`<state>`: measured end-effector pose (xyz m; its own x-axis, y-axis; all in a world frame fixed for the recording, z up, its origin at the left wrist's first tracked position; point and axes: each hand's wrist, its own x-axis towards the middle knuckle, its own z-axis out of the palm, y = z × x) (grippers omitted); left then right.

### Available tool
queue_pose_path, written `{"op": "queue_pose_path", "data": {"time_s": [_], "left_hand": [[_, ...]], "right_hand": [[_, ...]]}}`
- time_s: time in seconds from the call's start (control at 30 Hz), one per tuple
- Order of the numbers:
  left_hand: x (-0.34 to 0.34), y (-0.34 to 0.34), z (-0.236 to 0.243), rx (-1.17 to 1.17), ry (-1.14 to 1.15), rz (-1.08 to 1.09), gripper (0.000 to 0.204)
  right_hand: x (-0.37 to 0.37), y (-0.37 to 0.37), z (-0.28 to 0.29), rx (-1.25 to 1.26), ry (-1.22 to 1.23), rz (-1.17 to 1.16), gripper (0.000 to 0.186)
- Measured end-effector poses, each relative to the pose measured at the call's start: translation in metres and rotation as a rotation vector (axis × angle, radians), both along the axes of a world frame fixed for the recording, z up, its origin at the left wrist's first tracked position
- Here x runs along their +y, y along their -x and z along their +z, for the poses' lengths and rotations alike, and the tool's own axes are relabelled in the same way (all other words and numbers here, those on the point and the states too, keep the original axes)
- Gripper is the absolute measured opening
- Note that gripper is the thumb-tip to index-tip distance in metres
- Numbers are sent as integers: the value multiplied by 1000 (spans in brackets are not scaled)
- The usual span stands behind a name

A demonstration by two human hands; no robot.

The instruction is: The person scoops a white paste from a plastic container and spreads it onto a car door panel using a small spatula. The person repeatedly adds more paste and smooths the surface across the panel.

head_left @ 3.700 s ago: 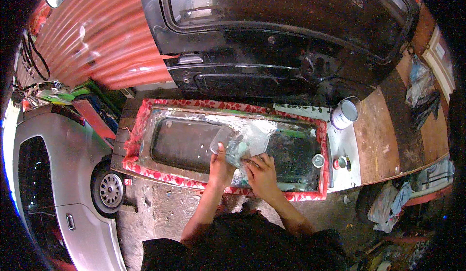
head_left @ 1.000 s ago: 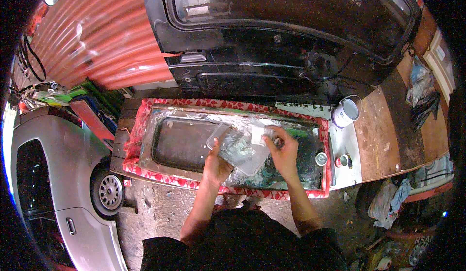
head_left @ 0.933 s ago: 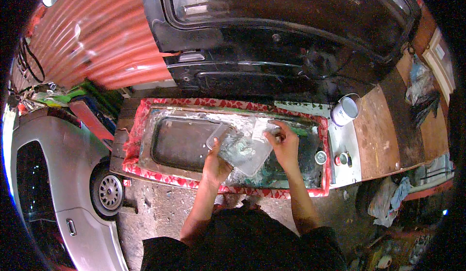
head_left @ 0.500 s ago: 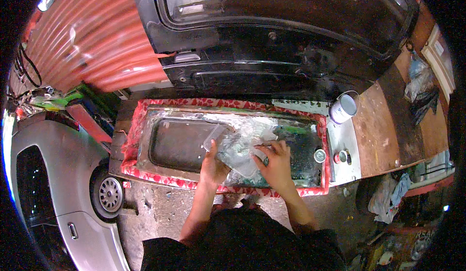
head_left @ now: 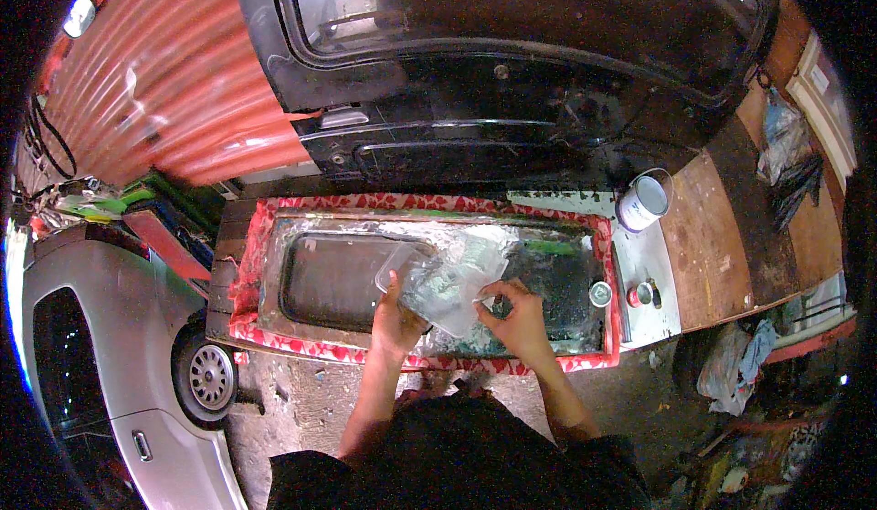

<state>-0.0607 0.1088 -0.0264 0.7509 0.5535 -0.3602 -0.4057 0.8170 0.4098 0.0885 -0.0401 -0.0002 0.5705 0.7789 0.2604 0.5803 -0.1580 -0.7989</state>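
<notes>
Above the framed panel's [head_left: 324, 277] middle, your left grip [head_left: 395, 324] is clasping a clear plastic tray [head_left: 452, 315], probably light, bendable and slick under whitish paste [head_left: 447, 279], hence best held by its rim, while your right grip [head_left: 517, 322] is pinching what seems a thin pale piece [head_left: 480, 301].

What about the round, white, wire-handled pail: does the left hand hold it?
No, the pail stands apart, while the left hand holds a clear rectangular plastic container.

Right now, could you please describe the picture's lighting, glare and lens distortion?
In the head view, darkness and speckled noise fill the rim; fisheye distortion bows the wooden bench; pale glints streak the red corrugated sheet; the clear container in the left hand looks pale, its contents indistinct.
</notes>
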Motion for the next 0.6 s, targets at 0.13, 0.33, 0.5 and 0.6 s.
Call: {"op": "queue_pose_path", "data": {"time_s": [0.13, 0.33, 0.5, 0.6], "left_hand": [[1, -1, 2, 31, 24, 19, 53], [11, 4, -8, -66, -25, 65, 57], [15, 8, -20, 0, -60, 122, 55], [15, 10, -24, -30, -39, 109, 55]], "right_hand": [[0, -5, 4, 90, -32, 87, 24], [15, -64, 20, 2, 142, -33, 30], [30, -117, 9, -230, -228, -222, 41], [18, -103, 1, -92, -137, -187, 39]]}}
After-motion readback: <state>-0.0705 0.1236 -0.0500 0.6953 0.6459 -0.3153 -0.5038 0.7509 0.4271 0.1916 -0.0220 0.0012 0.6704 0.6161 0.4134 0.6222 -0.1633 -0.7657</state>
